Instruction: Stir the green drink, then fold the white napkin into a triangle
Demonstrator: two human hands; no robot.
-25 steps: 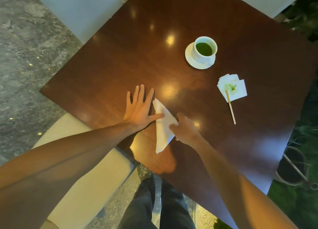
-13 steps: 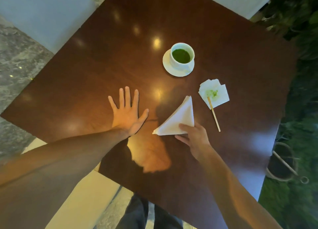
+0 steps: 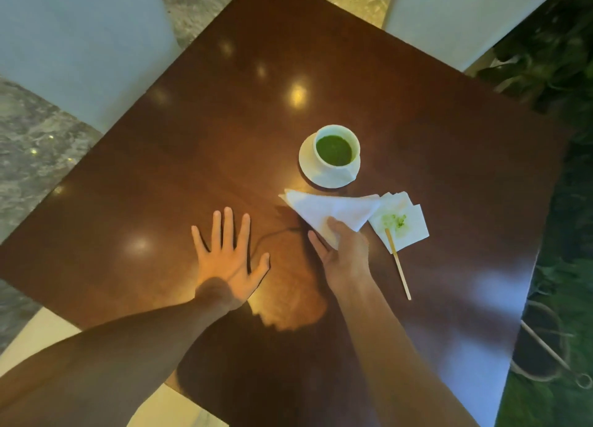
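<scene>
A white cup of green drink (image 3: 334, 150) stands on a white saucer (image 3: 309, 169) on the dark wooden table (image 3: 192, 137). Just in front of the saucer is the white napkin (image 3: 333, 210), folded into a triangle. My right hand (image 3: 345, 253) pinches its near corner, thumb on top, and the napkin's right tip overlaps a second, green-stained napkin (image 3: 407, 226). A wooden stir stick (image 3: 399, 266) lies with its tip on that stained napkin. My left hand (image 3: 229, 259) rests flat on the table with fingers spread, left of the napkin and apart from it.
Pale chairs stand at the far left (image 3: 80, 41) and far right (image 3: 465, 15), and a cream seat (image 3: 41, 336) lies below the table's near corner. Dark plants (image 3: 552, 60) and a wire pot stand (image 3: 545, 352) sit off the table's right edge.
My right hand has carried the folded napkin away from my left hand, toward the saucer and stained napkin, turning it. My left hand has stayed flat on the table.
</scene>
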